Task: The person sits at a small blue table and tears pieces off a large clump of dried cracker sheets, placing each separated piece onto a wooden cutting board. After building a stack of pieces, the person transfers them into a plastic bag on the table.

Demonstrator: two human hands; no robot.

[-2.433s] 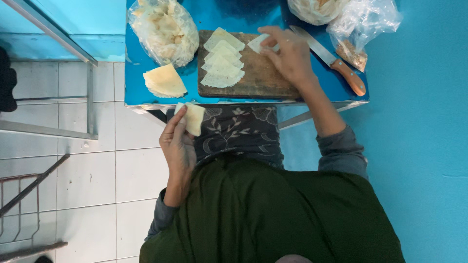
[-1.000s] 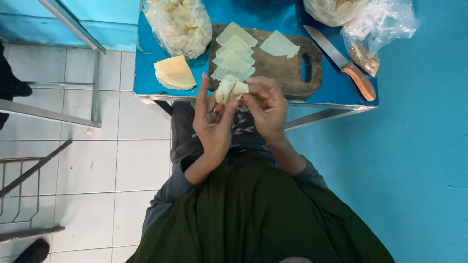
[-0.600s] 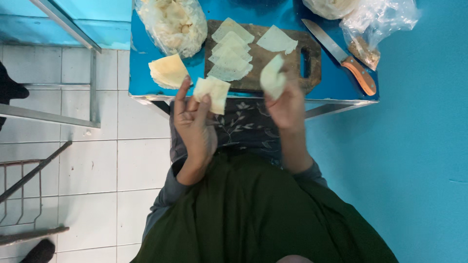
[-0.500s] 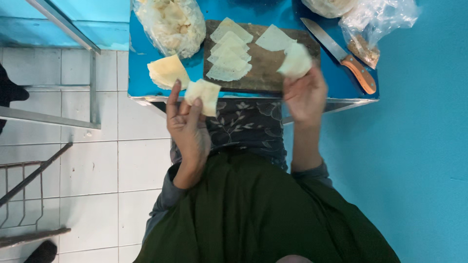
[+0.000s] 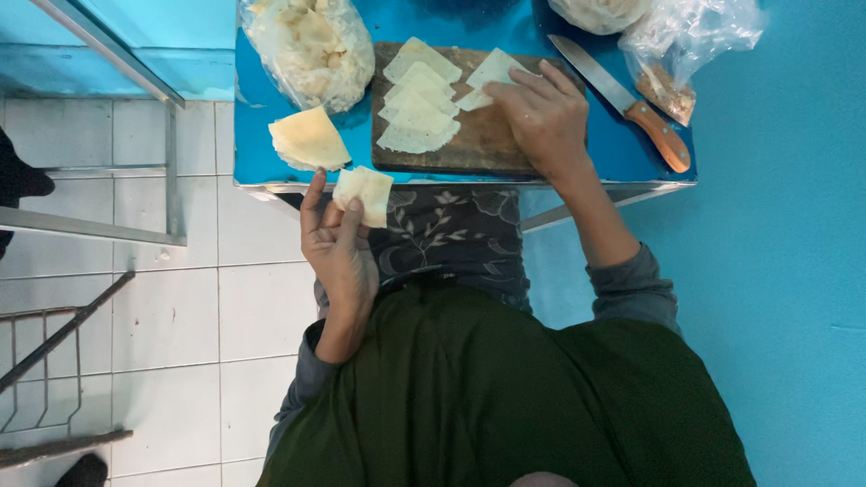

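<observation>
Your left hand (image 5: 338, 248) is staying in the middle left of the frame, just below the edge of the blue worktop (image 5: 577, 153). It is pinching a small stack of pale dough sheets (image 5: 363, 192) between the thumb and the fingers, which are pointing up. Your right hand (image 5: 544, 113) is lying on the wooden cutting board (image 5: 469, 144) in the upper middle of the frame. Its fingers are spread a little and are pressing down on one single sheet (image 5: 490, 77) there. Just to the left of this hand, a row of sheets (image 5: 417, 108) is lying on the board, each one overlapping the next. A yellowish pile of sheets (image 5: 309, 140) is resting on the worktop to the left of the board. A knife (image 5: 622, 101) with a wooden handle is lying at the upper right.
</observation>
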